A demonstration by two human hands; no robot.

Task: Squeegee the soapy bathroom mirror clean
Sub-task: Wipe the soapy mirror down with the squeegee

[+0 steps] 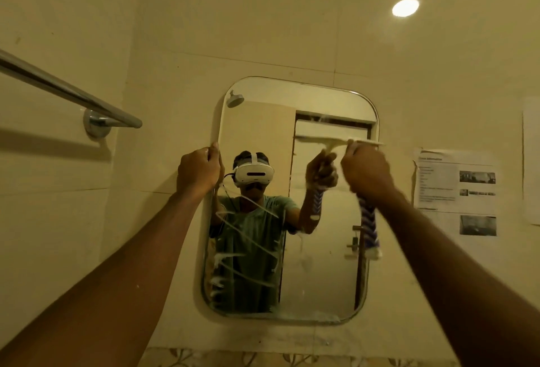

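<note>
Part-way through the wipe, holding a white-bladed squeegee [368, 220] with blue-and-white handle, clenched in the grip of the right hand [366, 171], against the upper right of the rounded rectangular mirror [321, 279] while clasping its left edge with the left hand [200, 169]; next, likely steady downward strokes through soap streaks [248, 238] lower left.

Glossy glass mirror [321, 250] streaked with white soap, shiny chrome metal towel bar [67, 89], matt paper notice [455, 188], smooth wall tiles [263, 31]

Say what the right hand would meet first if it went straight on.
Most likely the mirror: the right hand grips the squeegee, whose blade seems to touch the glass near the top right.
</note>
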